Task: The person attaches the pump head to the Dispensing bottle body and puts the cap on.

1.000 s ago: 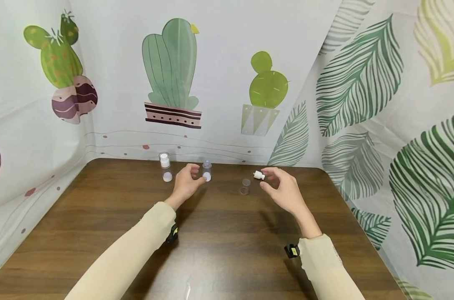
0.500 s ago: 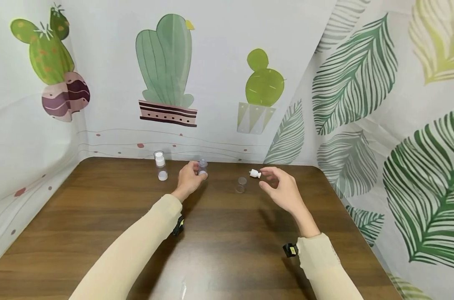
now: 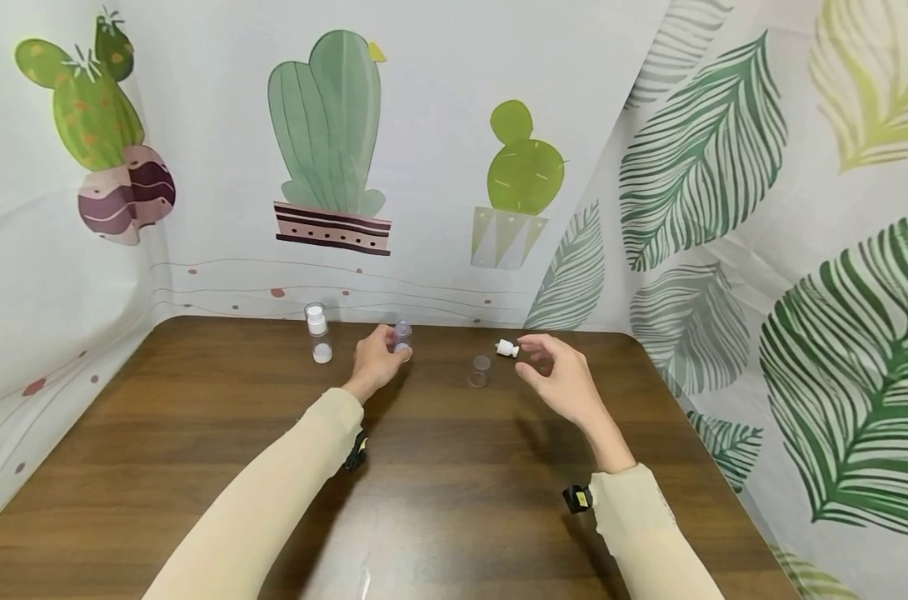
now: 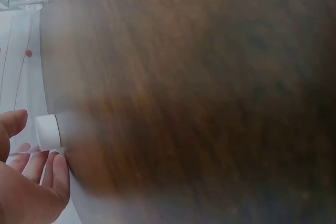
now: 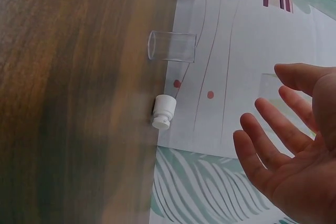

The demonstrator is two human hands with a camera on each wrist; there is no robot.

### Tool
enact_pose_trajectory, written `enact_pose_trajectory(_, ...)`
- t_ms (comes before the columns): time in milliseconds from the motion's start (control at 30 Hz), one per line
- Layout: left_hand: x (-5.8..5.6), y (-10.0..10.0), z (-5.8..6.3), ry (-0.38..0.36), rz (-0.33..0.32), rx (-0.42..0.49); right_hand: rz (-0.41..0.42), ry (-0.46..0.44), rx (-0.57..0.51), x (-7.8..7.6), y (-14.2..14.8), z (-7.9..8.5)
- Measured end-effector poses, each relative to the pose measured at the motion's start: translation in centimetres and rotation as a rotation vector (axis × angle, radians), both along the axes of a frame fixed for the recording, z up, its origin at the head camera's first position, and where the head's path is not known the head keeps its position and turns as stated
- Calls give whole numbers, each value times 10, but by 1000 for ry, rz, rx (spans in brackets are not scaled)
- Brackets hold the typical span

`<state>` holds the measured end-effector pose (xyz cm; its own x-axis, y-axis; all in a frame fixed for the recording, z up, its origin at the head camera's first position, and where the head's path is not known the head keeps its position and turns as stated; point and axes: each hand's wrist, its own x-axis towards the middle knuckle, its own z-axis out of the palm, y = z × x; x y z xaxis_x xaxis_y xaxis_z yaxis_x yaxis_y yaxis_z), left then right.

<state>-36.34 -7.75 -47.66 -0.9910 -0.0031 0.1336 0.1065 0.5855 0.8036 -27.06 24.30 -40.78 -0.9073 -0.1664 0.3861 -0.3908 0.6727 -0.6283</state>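
My left hand (image 3: 375, 362) grips a small clear bottle with a white base (image 3: 402, 332) near the table's back edge, thumb in front and fingers around the far side. In the left wrist view the bottle's white base (image 4: 48, 132) shows between thumb and fingers. My right hand (image 3: 562, 379) hovers with fingers apart and loosely bent, holding nothing. Just left of its fingertips lies a white pump top (image 3: 506, 348) on its side, also seen in the right wrist view. A clear cylindrical cap (image 3: 479, 372) stands between the two hands.
A second clear bottle with a white pump and white base (image 3: 318, 332) stands upright left of my left hand. The brown wooden table (image 3: 454, 492) ends at a printed cloth wall (image 3: 431, 208) close behind the bottles.
My left hand has moved slightly right and closed around the clear bottle. The right hand stays almost where it was beside the pump top. The head view has shifted a little.
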Motion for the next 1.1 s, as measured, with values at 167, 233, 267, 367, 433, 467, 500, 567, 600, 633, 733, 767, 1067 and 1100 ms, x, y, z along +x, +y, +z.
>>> enact_pose_trajectory(167, 4, -3, 3, 29, -25, -23, -2, 17, 6, -4, 2, 0)
enact_pose_trajectory(233, 5, -3, 4, 43, -37, -34, -4, 21, 8, -7, 3, 0)
enact_pose_trajectory(267, 5, -4, 5, 50, -42, -39, -3, 24, 9, -8, 3, 0)
enact_pose_trajectory(367, 9, -5, 9, 62, -51, -39, 6, 29, 13, -13, 3, 1)
enact_pose_trajectory(433, 12, -7, 11, 70, -55, -31, 10, 26, 10, -16, 3, 2)
enact_pose_trajectory(467, 15, -8, 11, 72, -58, -26, 11, 22, 8, -18, 3, 3)
enact_pose_trajectory(500, 17, -9, 12, 77, -63, -21, 9, 18, 7, -19, 3, 4)
enact_pose_trajectory(567, 23, -11, 13, 90, -74, -9, 9, 12, 6, -21, 3, 6)
enact_pose_trajectory(600, 26, -12, 13, 96, -80, -5, 7, 10, 7, -22, 3, 6)
enact_pose_trajectory(633, 29, -13, 14, 103, -88, 1, 8, 13, 8, -24, 4, 7)
enact_pose_trajectory(733, 37, -16, 17, 122, -116, 14, 14, 19, 14, -29, 7, 6)
enact_pose_trajectory(767, 40, -16, 18, 130, -124, 15, 11, 21, 16, -30, 8, 5)
enact_pose_trajectory(1067, 65, -16, 31, 165, -144, 33, -5, -16, 18, -37, 10, 2)
enact_pose_trajectory(1100, 68, -16, 32, 166, -145, 37, -7, -21, 17, -38, 10, 2)
